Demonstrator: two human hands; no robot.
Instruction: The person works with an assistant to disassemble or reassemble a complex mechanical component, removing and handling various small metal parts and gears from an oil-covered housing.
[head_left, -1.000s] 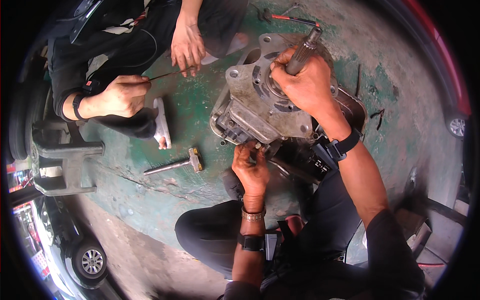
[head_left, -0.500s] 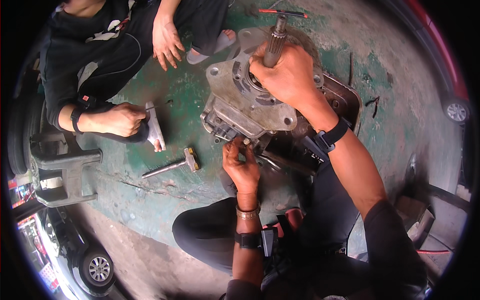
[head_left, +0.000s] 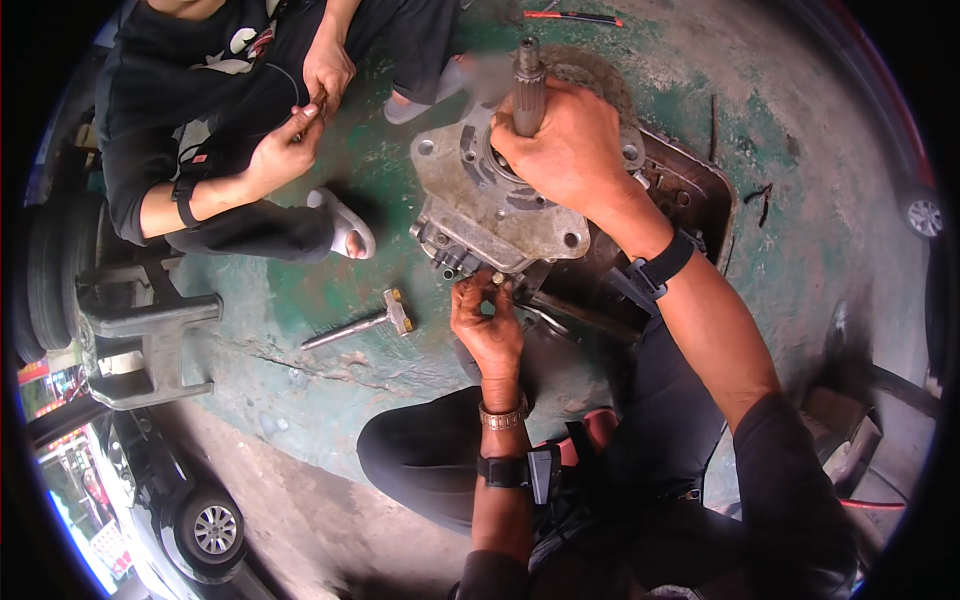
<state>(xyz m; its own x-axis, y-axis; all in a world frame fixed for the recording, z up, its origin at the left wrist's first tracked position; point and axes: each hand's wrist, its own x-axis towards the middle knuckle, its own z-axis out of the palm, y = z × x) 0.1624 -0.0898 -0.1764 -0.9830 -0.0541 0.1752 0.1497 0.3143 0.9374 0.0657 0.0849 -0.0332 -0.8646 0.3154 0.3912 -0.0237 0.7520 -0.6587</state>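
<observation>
A grey metal housing (head_left: 545, 222), part of a gearbox or pump, lies on the ground in front of me. From its round opening rises a splined shaft (head_left: 529, 95). My right hand (head_left: 570, 150) is wrapped around the shaft's lower part, fingers closed, and hides much of the opening. Below the housing's near edge, my left hand (head_left: 488, 328) has its fingers curled in beside a small brass-coloured bolt head (head_left: 498, 279); the fingertips are partly hidden. Left of that hand, a small valve block with short fittings (head_left: 440, 255) sits on the housing's side.
A hammer (head_left: 360, 322) lies on the worn green floor to the left. Another person sits at upper left, their hands (head_left: 305, 120) together. A grey plastic stool (head_left: 150, 318) stands at far left. Beside the housing is a dark oily metal casing (head_left: 700, 190). A red-and-black tool (head_left: 572, 18) lies beyond.
The other person's two hands have come together, and their near foot has shifted. My hands hold nearly the same places; the whole view has shifted slightly.
</observation>
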